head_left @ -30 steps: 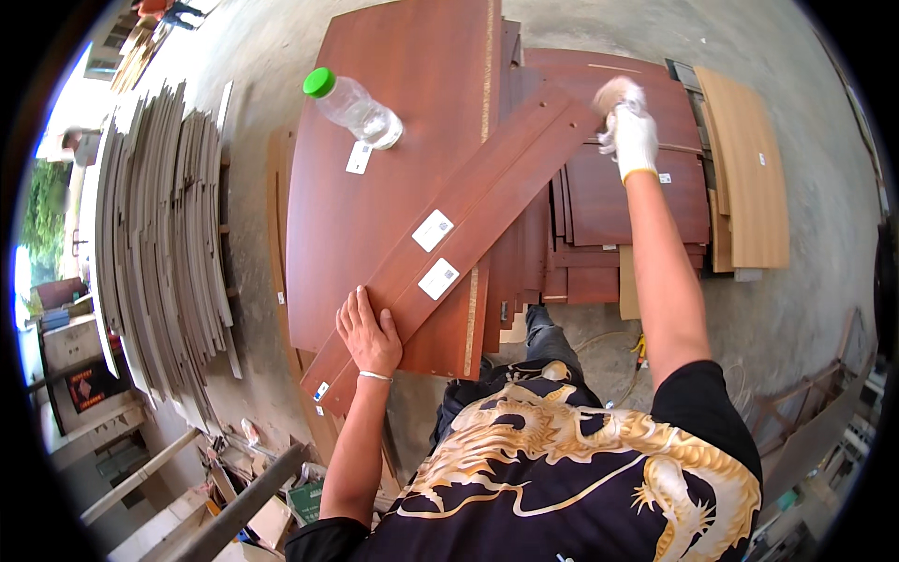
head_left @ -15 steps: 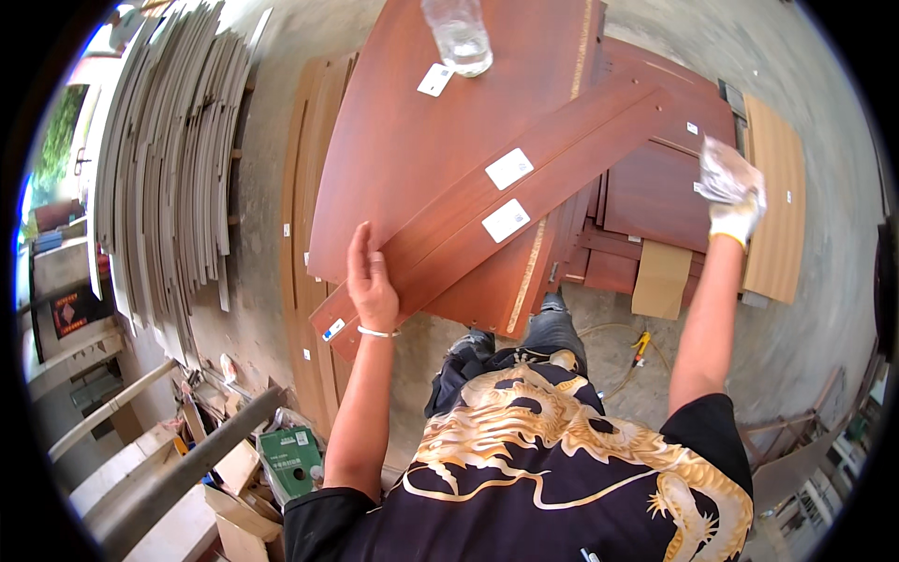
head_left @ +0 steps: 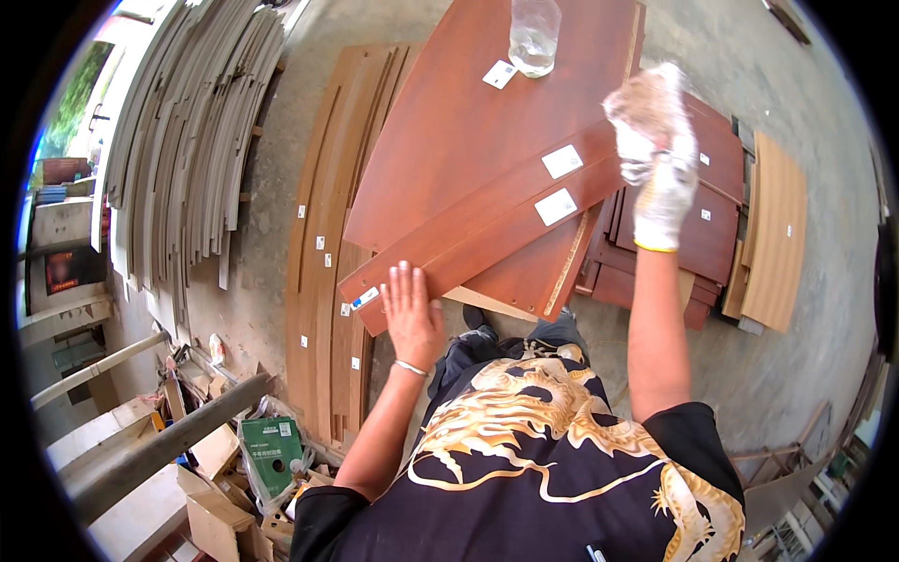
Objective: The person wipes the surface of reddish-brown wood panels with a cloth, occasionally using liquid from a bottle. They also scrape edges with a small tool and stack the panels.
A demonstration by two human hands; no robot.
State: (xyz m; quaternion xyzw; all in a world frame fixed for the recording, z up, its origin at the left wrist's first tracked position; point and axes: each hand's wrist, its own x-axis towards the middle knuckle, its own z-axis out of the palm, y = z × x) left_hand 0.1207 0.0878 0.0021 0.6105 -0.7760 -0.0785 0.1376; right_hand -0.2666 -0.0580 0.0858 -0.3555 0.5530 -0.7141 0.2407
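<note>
Two narrow reddish-brown wooden boards (head_left: 468,229) lie side by side, slanting across a wide reddish-brown panel (head_left: 449,131). My bare left hand (head_left: 414,318) is open, its fingers flat on the near left end of the narrow boards, next to a small white-and-blue label. Over their far right end is my right hand (head_left: 663,192) in a white glove, closed on a crumpled whitish-and-brown rag (head_left: 648,103). The rag is blurred and hides that end. White labels (head_left: 556,207) are on the narrow boards. A clear plastic container (head_left: 535,47) with some liquid stands on the wide panel.
Behind my right arm lie stacked reddish-brown panels (head_left: 698,220) and light wood boards (head_left: 775,234). Long brown boards (head_left: 323,281) lie on the floor to the left, beside a tall pile of grey strips (head_left: 187,131). A metal rail (head_left: 178,440) and a green box (head_left: 270,454) are at lower left.
My right hand has swung left with the rag, from beside the boards to over their far end. My left hand has come down onto the near end. The view has shifted.
</note>
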